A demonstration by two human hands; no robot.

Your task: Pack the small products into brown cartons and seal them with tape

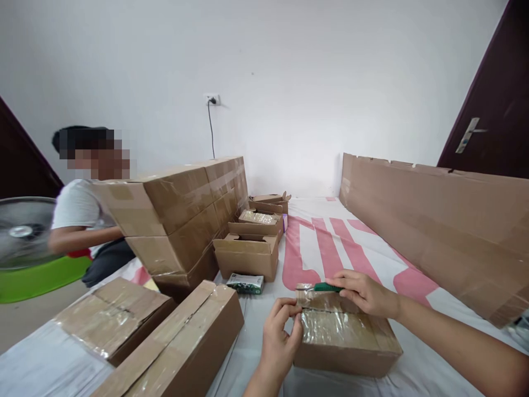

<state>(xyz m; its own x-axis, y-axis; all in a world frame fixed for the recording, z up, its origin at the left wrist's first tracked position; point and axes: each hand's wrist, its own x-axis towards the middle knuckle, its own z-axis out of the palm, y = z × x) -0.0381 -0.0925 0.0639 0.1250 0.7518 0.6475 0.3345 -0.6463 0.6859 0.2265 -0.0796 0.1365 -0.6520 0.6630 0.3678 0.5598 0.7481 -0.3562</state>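
A taped cardboard box lies on the sheet in front of me, clear tape shining across its top. My right hand grips a green-handled utility knife over the box's far edge, the blade pointing left. At the near left side of the box, my left hand has its fingertips against the cardboard and tape by the top seam. Its thumb and fingers are bent towards each other around that corner. Whether the blade touches the tape cannot be made out.
Two taped boxes, one long and one flatter, lie to the left. A small green-and-white box sits before an open carton. Stacked cartons separate me from a seated person. A cardboard panel stands on the right.
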